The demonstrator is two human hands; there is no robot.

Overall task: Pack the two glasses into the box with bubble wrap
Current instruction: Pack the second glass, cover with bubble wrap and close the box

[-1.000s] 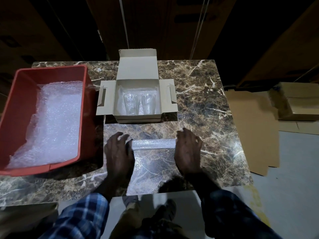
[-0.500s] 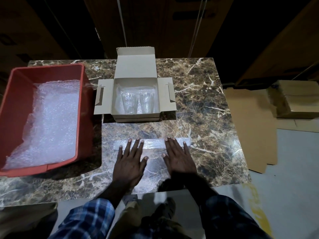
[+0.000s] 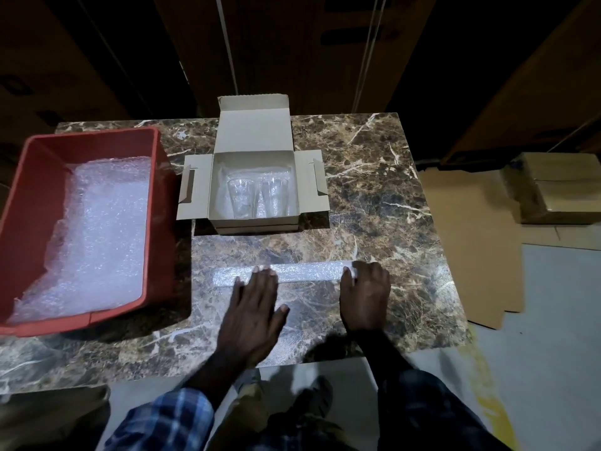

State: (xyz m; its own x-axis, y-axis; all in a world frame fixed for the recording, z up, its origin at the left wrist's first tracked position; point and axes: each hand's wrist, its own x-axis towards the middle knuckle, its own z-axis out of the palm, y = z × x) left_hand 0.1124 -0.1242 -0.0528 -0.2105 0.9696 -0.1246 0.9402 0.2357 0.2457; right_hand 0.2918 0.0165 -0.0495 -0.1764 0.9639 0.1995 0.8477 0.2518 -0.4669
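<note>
We have both glasses in the box (image 3: 253,193) already: the left glass (image 3: 241,198) and the right glass (image 3: 274,196) lie side by side on a bubble-wrap lining, flaps open. What we are working on is a loose sheet (image 3: 286,307) spread on the table (image 3: 374,190) in front of the box, with its far edge turned into a narrow fold (image 3: 292,272).

Our left hand (image 3: 252,315) lies flat, fingers straight, fingertips pressing the fold near its middle. Our right hand (image 3: 364,296) sits at the fold's right end with fingers bent over it (whether it pinches the edge or just presses, we cannot tell).

To do this step well, we would keep the fold even along its whole length — the left end has no hand on it and could spring back. We should press gently, sliding outward from the middle, and size the piece to the box opening so it covers both glasses.

The red bin (image 3: 19,222) at our left holds more wrap (image 3: 97,229) if we need it.
</note>
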